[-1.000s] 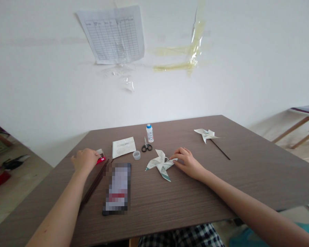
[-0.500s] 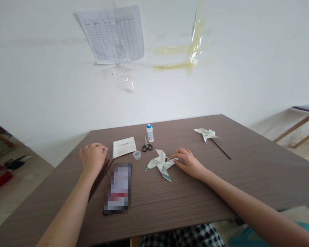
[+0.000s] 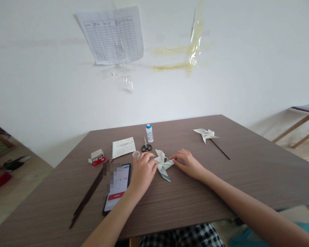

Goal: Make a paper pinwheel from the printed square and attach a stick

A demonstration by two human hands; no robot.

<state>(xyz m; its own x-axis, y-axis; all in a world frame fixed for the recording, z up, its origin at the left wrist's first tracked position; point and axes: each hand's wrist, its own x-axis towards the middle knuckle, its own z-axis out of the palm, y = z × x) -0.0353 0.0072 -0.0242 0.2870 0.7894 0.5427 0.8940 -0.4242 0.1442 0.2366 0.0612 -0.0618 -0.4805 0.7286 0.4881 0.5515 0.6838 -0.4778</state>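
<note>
A paper pinwheel [image 3: 163, 167], folded from printed paper, lies on the table between my hands. My right hand [image 3: 188, 164] has its thumb and fingers closed at the tip of the right blade. Over the left blade is my left hand [image 3: 143, 168], fingers curled together with their tips at the paper. Whether those fingers also hold something small is hidden. A small open red and white box [image 3: 97, 157] with little metallic pieces in it stands to the left. Behind the pinwheel are black-handled scissors [image 3: 146, 146] and a white bottle with a blue cap [image 3: 149, 133].
Dark thin sticks [image 3: 89, 195] lie left of a phone [image 3: 116, 192], which my left forearm partly covers. Folded printed paper [image 3: 124, 147] and a small clear cup [image 3: 136, 154] sit behind. A second pinwheel on a stick [image 3: 207, 134] lies back right, before the wall [image 3: 170, 99].
My left hand has moved right, from above the small box to the pinwheel's left blade, uncovering the box and sticks. My right hand has stayed at the right blade.
</note>
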